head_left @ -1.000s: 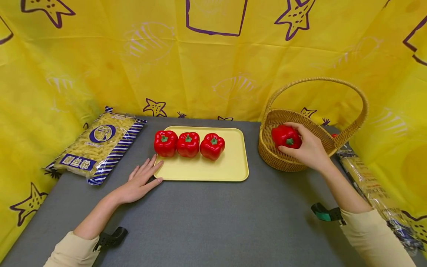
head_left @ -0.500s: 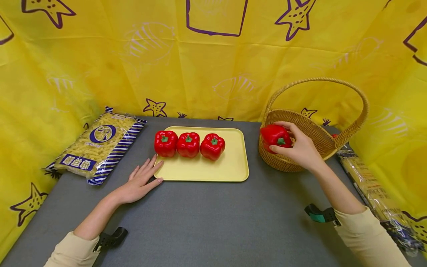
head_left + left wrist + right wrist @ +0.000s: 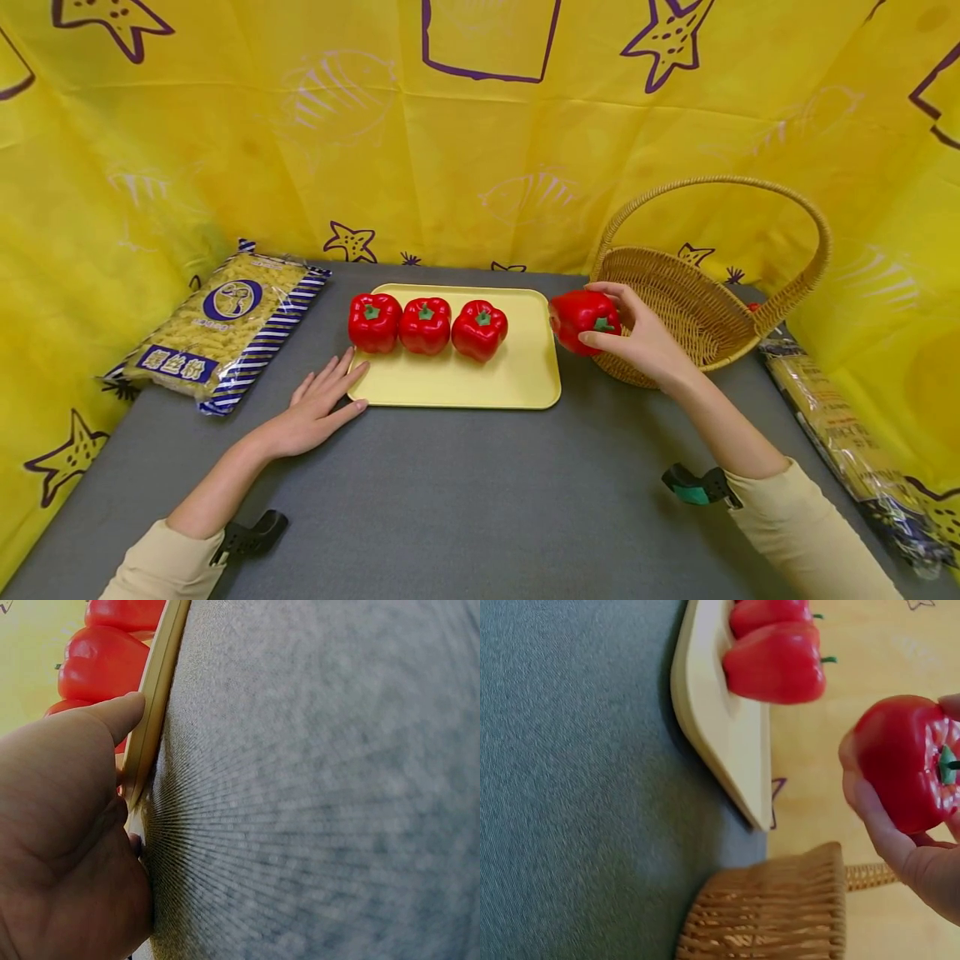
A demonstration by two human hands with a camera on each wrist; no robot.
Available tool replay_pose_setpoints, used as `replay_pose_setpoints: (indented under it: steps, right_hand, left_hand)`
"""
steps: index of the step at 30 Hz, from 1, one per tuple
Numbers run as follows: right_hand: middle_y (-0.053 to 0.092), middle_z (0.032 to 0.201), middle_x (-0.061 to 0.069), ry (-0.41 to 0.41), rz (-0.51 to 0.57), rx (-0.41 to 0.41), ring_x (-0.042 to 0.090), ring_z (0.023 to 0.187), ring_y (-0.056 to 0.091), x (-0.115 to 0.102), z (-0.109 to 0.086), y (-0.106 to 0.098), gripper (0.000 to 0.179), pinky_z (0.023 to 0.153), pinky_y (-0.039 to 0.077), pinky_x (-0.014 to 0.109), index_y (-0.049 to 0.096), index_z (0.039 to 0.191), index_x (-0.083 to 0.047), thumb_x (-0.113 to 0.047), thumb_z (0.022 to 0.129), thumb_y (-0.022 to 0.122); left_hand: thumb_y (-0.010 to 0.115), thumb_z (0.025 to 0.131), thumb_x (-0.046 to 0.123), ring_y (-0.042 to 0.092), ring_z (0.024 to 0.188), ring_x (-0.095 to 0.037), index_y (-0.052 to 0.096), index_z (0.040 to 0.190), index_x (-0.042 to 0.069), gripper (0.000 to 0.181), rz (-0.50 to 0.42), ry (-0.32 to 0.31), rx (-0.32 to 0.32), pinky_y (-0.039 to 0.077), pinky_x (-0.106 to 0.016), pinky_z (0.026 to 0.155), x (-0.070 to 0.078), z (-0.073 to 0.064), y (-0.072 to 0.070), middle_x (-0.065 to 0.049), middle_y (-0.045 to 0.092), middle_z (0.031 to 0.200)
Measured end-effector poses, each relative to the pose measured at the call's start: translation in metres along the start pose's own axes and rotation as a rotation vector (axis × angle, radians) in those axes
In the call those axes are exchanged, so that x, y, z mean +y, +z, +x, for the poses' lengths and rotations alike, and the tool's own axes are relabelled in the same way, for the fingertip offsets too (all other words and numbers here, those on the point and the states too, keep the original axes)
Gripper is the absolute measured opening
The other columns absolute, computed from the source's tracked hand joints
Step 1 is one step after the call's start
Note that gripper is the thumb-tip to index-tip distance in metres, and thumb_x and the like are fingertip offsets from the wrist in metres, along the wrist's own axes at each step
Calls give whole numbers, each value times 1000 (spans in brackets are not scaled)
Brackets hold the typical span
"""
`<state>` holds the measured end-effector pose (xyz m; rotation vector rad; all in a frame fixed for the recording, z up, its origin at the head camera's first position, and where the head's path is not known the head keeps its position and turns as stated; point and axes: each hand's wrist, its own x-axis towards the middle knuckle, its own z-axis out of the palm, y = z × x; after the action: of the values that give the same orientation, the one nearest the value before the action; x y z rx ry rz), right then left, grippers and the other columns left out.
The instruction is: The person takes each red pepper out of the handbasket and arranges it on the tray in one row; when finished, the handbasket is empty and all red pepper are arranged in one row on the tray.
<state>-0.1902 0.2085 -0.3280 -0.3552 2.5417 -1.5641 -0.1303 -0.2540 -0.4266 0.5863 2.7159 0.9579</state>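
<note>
My right hand (image 3: 637,337) grips a red bell pepper (image 3: 583,321) with a green stem, raised between the yellow tray (image 3: 450,387) and the wicker basket (image 3: 701,312). In the right wrist view, thumb and fingers curl round this bell pepper (image 3: 904,765). On the tray, three more red peppers stand in a row, stems up: a left one (image 3: 374,323), a middle one (image 3: 425,326) and a right one (image 3: 479,331). My left hand (image 3: 318,408) lies with fingers spread at the tray's left end, thumb and fingertips on its rim (image 3: 154,697).
A bag of spiral pasta (image 3: 217,325) lies on the grey table (image 3: 465,500) at the left. Behind the basket's tall handle (image 3: 720,179) hangs a yellow patterned cloth (image 3: 465,142). Another clear package (image 3: 847,442) lies along the right edge.
My right hand has carried the bell pepper leftward, from over the basket's inside to beside the tray's right end. The left hand and the three peppers on the tray stay put.
</note>
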Motion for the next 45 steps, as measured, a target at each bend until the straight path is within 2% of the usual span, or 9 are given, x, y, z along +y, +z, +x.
replay_pose_setpoints:
  steps: [4,7,16,23,29,36,45]
  right_hand:
    - [50,137,9,27,58,-21,27,120,50,1,2,6,68,90,48,40,39,144,-18,-27,86,75]
    - [50,136,9,42,45,-26,29,119,51,3,3,10,70,88,50,40,40,143,-20,-29,84,77]
    - [53,131,10,45,-68,-45,31,116,52,10,7,19,73,91,50,48,43,140,-22,-35,79,81]
    - [57,126,10,-7,-209,-77,29,111,56,13,13,23,74,89,50,48,46,141,-24,-36,77,82]
    - [56,128,13,4,-310,-97,31,112,55,12,18,28,79,88,51,48,42,141,-17,-35,76,83]
    - [59,126,15,24,-365,-119,31,111,56,9,28,33,77,90,50,48,42,135,-9,-33,75,82]
    - [58,127,15,-37,-445,-187,30,111,56,3,42,36,71,93,47,48,49,137,-5,-29,77,79]
  left_hand:
    - [49,103,35,-1,145,-45,26,155,10,62,-2,0,0,-3,-69,106,0,0,0,-19,4,162]
    - [49,103,35,-1,146,-45,26,155,10,62,0,-1,0,-3,-69,106,-1,1,1,-18,4,162]
    - [49,103,35,-1,146,-44,26,155,10,62,2,1,3,-3,-68,107,-1,0,1,-18,4,162]
    - [48,103,35,-1,146,-44,26,155,10,62,-5,-7,-2,-3,-68,107,1,0,0,-18,4,162]
    - [48,103,35,-1,146,-44,26,155,10,62,-3,-7,-3,-3,-67,107,1,0,0,-18,4,162]
    - [48,103,36,-2,146,-44,25,155,10,63,-5,-10,-7,-4,-67,107,1,0,0,-18,3,162]
    - [48,103,36,-1,146,-43,26,155,11,63,-2,-6,-3,-3,-67,108,0,0,1,-18,3,162]
